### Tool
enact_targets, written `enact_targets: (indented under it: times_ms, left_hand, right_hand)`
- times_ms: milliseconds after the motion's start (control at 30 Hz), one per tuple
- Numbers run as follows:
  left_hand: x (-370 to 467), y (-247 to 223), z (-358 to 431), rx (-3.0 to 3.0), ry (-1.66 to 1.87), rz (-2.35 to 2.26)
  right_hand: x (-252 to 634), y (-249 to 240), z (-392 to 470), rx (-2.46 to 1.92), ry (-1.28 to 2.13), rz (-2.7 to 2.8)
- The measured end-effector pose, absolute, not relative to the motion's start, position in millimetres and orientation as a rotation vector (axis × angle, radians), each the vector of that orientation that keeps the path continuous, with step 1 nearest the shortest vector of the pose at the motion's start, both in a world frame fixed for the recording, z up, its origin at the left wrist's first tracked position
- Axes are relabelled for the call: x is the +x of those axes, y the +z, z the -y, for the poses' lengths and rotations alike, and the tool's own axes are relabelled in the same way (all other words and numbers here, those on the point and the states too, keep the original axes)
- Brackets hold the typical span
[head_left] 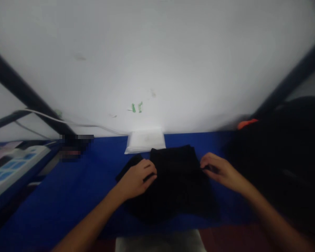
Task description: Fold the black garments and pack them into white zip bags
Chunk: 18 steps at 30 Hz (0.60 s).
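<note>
A black cloth (177, 185), perhaps a garment, lies partly folded on the blue surface in front of me. My left hand (139, 177) is over its left part, with thumb and fingers pinching the fabric near a fold. At the right edge, my right hand (222, 171) grips the cloth between thumb and fingertips. Part of the cloth sticks out to the left behind my left hand. Dim light and blur hide the finer folds.
Behind the cloth, a flat white packet (146, 140) rests against the white wall (157, 70). A large dark mass (283, 164) fills the right side, with an orange item (247, 123) beside it. On the left are a white cable (76, 123) and a pale panel with blue squares (15, 168).
</note>
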<state>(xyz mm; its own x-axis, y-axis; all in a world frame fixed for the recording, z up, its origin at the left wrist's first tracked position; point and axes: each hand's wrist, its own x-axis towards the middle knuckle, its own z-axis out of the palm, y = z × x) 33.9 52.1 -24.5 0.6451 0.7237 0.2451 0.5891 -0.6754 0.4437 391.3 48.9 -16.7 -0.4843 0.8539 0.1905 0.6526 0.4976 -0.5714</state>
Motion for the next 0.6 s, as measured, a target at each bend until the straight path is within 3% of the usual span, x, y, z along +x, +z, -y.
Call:
enact_targets:
  times_ms: [167, 300, 433, 600]
  left_hand:
    - [32, -43, -24, 2.54, 0.621, -1.119]
    - [1, -59, -21, 2.433, 0.9, -1.665]
    - [-36, -76, -18, 2.073, 0.753, -2.172]
    - [-51, -74, -14, 1.905, 0.844, -2.034]
  right_hand:
    - [389, -21, -35, -1.397, 0.8, 2.444]
    - [380, -22, -36, -1.418, 0.761, 2.444]
    - [373, -16, -35, -1.389, 0.717, 2.383]
    - [357, -11, -33, -1.305, 0.749, 2.302]
